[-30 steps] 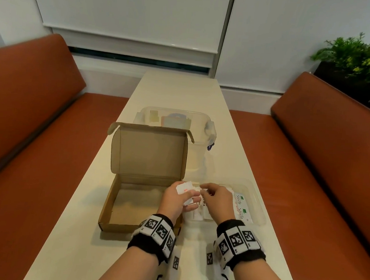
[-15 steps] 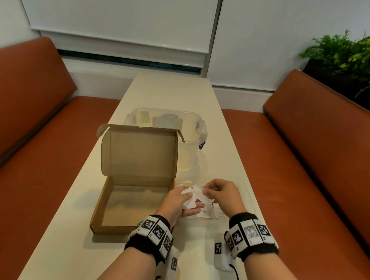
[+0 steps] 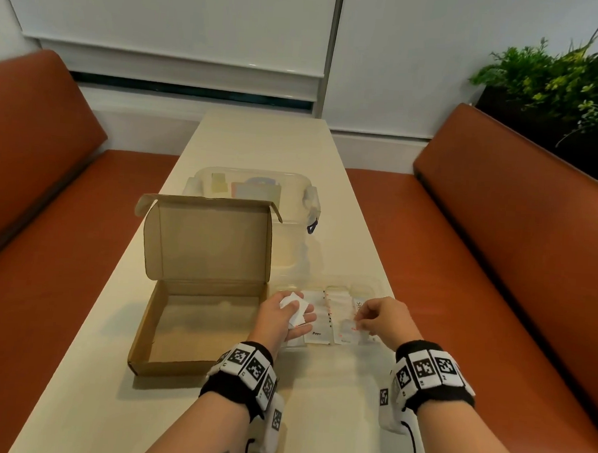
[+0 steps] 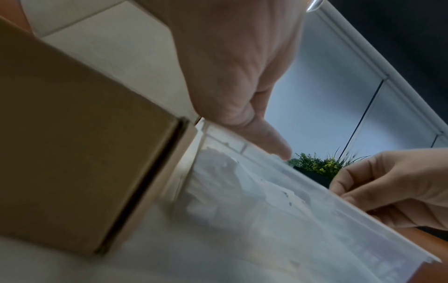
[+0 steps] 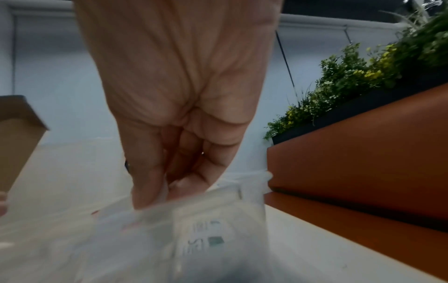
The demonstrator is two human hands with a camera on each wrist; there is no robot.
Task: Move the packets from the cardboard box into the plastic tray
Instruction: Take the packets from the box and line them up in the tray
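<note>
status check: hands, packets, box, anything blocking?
Left hand holds white packets over the plastic tray. Right hand pinches a packet in the tray. Cardboard box looks empty. Nothing blocking.

The left hand [image 4: 232,67] fills the top of the picture, seen from below. One finger [image 4: 269,141] points down to the far rim of the clear plastic tray [image 4: 315,191]. What the other fingers do cannot be seen from here. The brown cardboard box [image 4: 72,149] sits on the left, its side right beside the tray. Both stand on the pale tabletop [image 4: 109,44]. White packets [image 4: 254,193] lie inside the tray, blurry through its cloudy wall. The right hand [image 4: 397,187] is on the right, over the tray, with its fingers curled. A green plant [image 4: 317,164] with small yellow bits shows far off between the two hands.
</note>
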